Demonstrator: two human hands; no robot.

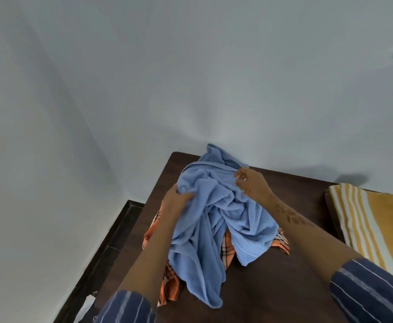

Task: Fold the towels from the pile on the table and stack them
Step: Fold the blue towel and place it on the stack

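A crumpled light blue towel (216,215) lies bunched on top of the pile at the middle of the dark wooden table (284,287). Under it an orange checked towel (171,287) shows at the left, front and right edges. My left hand (175,201) grips a fold of the blue towel on its left side. My right hand (251,183) pinches the blue towel's upper right edge between fingertips. A folded yellow and white striped towel (373,229) lies flat at the table's right side.
The table stands in a corner against pale walls (144,78). A dark skirting strip (111,241) runs along the floor to the left of the table. Something white (87,304) lies by the table's lower left corner.
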